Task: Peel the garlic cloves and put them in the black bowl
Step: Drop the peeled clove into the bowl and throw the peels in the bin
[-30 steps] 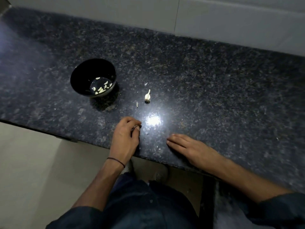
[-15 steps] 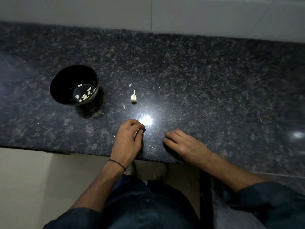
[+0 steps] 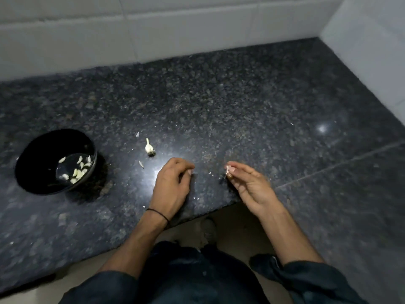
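Observation:
The black bowl (image 3: 39, 159) stands on the dark granite counter (image 3: 219, 110) at the left, with several peeled garlic cloves (image 3: 77, 171) inside. A small garlic piece with a stem (image 3: 149, 147) lies on the counter to the bowl's right. My left hand (image 3: 173, 183) rests on the counter near the front edge, fingers curled; what it holds is hidden. My right hand (image 3: 247, 183) is raised just above the counter and pinches a small scrap of garlic skin (image 3: 228, 170) between thumb and fingertips.
Bits of garlic skin (image 3: 141, 163) lie scattered between the bowl and my hands. A white tiled wall (image 3: 153, 34) runs along the back and a side wall (image 3: 372, 51) closes the right. The counter's front edge passes just under my wrists.
My right hand has lifted off the counter and now pinches a scrap of skin. My left hand stays curled in place. The view has swung so the bowl sits farther left.

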